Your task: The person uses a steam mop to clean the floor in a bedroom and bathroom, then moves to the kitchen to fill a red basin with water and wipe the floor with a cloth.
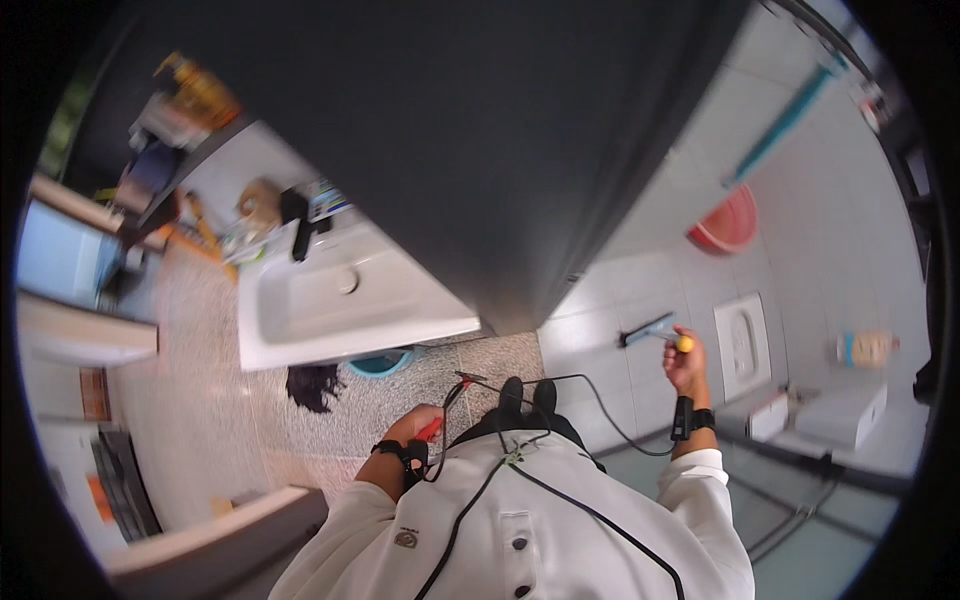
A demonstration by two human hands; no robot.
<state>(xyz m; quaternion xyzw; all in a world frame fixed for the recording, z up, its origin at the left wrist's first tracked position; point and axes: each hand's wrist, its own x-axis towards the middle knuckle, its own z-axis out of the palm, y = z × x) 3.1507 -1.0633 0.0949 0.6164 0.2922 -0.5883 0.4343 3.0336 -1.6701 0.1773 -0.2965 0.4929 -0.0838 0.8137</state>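
My left hand (414, 424) grips a red handle (430, 430). A red piece with a thin dark bar (470, 377) shows beyond it and looks like the same tool's head, though black cables cross between. Held out to the right, my right hand (684, 364) is closed around a small tool with a yellow handle end (684, 343). Its head (649, 330) is light blue with a black edge, like a squeegee or brush, and points left over the pale floor tiles. Dark bands with small devices sit on both wrists.
A dark door or partition edge (517, 187) rises between a white washbasin (315, 300) and a tiled area with a squat toilet (742, 337). A red basin (727, 221) is against the wall. A blue basin (380, 364) and a dark mop head (315, 386) lie below the washbasin.
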